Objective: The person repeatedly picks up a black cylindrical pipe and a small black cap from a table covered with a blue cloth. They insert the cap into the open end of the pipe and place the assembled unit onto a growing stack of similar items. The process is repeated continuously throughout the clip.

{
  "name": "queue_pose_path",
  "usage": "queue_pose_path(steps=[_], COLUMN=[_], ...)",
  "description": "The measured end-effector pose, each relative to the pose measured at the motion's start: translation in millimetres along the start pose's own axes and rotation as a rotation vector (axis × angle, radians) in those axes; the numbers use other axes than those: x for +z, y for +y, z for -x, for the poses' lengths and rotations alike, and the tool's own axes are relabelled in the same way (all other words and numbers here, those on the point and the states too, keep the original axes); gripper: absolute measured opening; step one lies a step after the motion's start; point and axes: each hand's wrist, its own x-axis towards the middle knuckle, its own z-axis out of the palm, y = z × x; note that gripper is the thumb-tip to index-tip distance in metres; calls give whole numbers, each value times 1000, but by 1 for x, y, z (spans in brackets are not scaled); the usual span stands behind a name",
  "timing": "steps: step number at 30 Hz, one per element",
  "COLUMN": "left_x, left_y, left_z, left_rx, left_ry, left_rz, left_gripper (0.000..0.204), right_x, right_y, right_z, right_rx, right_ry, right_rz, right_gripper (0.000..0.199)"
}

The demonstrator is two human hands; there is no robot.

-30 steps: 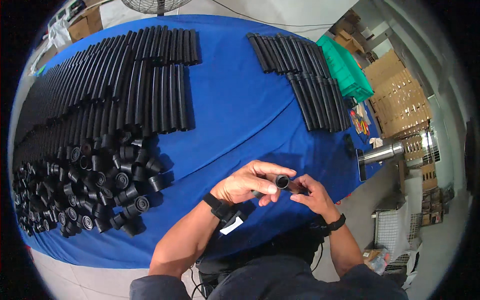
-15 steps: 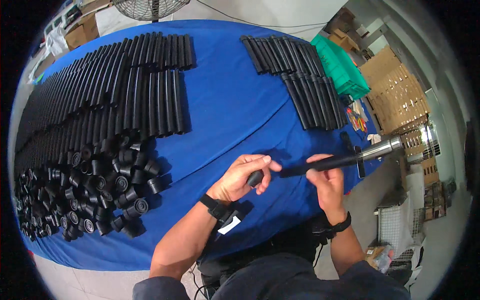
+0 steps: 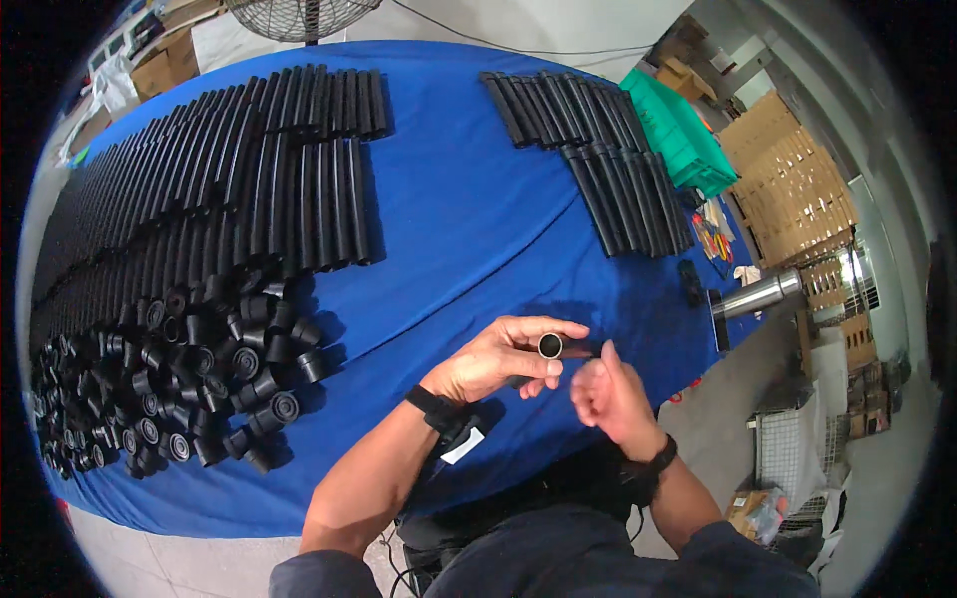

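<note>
My left hand (image 3: 488,361) is closed around a black tube (image 3: 550,346), whose round open end faces up at me. Under its fingers a small dark part (image 3: 517,381) shows, mostly hidden. Just to the right, my right hand (image 3: 613,399) is held with its thumb raised and fingers loosely bent, slightly blurred, and nothing can be seen in it. A bare shiny metal cylinder (image 3: 760,295) sticks out from a dark plate (image 3: 718,321) at the table's right edge.
Rows of black tubes (image 3: 229,169) cover the left of the blue cloth (image 3: 449,199), with a heap of black caps (image 3: 199,379) nearer me. More tubes with collared ends (image 3: 628,199) lie at the far right beside a green crate (image 3: 683,140). Hand tools (image 3: 713,237) rest nearby.
The black tube has come off the metal cylinder and is now in my left hand, turned end-on toward me. My right hand has let go of it and moved left, lower down.
</note>
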Motion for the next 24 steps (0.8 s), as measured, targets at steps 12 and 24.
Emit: queue_pose_path(steps=[12,24], left_x=[-4,-7], left_y=[0,-3], left_z=[-3,-6], left_rx=[86,147], left_ry=[-87,-43], left_rz=[58,46], left_gripper=[45,44], right_x=[-2,-7], right_y=[-8,3], right_z=[-28,-21], right_rx=[-557,-654], right_ry=[149,215], right_rz=[1088,1349], right_gripper=[42,39])
